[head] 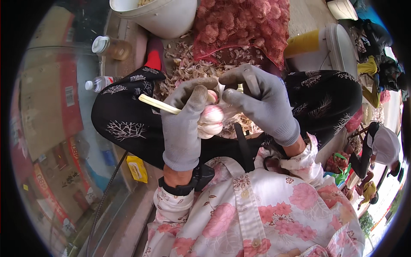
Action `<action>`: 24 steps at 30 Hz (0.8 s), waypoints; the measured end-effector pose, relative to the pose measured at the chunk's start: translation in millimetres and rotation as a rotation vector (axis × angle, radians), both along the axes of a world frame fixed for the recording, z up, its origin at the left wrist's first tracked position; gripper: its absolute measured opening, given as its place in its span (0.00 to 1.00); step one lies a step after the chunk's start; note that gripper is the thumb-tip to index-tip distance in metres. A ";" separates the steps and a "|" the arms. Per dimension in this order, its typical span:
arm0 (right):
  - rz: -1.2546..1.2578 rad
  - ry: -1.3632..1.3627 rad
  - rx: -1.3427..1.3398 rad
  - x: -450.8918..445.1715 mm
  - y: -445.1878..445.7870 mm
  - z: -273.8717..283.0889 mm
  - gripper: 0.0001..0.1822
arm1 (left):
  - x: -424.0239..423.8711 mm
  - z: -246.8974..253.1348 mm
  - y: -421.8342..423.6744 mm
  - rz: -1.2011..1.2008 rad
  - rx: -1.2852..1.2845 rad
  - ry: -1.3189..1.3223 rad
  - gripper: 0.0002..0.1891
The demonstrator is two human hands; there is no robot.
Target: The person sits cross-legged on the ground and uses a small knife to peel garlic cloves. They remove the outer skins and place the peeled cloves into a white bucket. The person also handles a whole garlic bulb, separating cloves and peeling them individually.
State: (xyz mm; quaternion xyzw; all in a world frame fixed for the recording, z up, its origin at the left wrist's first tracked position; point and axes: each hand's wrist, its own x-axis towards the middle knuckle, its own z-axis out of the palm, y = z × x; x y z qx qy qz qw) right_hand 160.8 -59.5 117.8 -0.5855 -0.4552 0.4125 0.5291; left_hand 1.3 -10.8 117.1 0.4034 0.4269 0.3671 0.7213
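Observation:
Both hands wear grey knit work gloves. My left hand (184,125) is closed around a garlic bulb (211,118) with pink-streaked skin; a pale cut stalk (159,103) sticks out on the left of this hand. Just right of the bulb is my right hand (261,99), its fingers bent and thumb near the fingertips, by thin papery skin. Whether it pinches that skin I cannot tell. Beneath and beyond the hands lies a heap of garlic skins (183,69) between the legs. A red mesh sack (240,25) full of garlic bulbs lies past the heap.
A white bucket (160,19) stands beyond on the left, a lidded white bucket (335,48) on the right. Two bottles, one a jar of brown liquid (117,48), stand by the glass at left. A yellow packet (137,169) lies near my left forearm. Other people sit at far right.

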 end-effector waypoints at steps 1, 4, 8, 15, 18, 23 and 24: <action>0.017 -0.059 0.018 -3.1 -0.8 -1.0 0.11 | 0.1 0.1 -0.4 0.013 -0.019 -0.005 0.12; 0.059 -0.161 -0.048 -4.4 -1.5 1.4 0.11 | 0.5 0.2 -1.2 0.050 -0.052 -0.012 0.11; 0.055 -0.348 0.083 -6.9 -1.8 1.7 0.12 | 5.5 4.7 -3.9 0.104 -0.048 0.023 0.10; 0.142 -0.609 0.125 -3.1 -1.8 10.5 0.13 | 11.9 3.3 -7.7 0.172 0.076 0.123 0.07; 0.163 -0.622 0.133 -0.7 -5.4 11.5 0.14 | 10.7 5.3 -7.9 0.112 0.034 0.228 0.07; 0.260 -0.662 0.112 -0.2 1.9 16.1 0.16 | 7.4 22.0 -6.8 0.133 -0.304 -0.005 0.04; 0.274 -0.674 0.111 -1.7 2.0 15.3 0.16 | 7.1 18.9 -6.1 0.166 -0.308 -0.023 0.04</action>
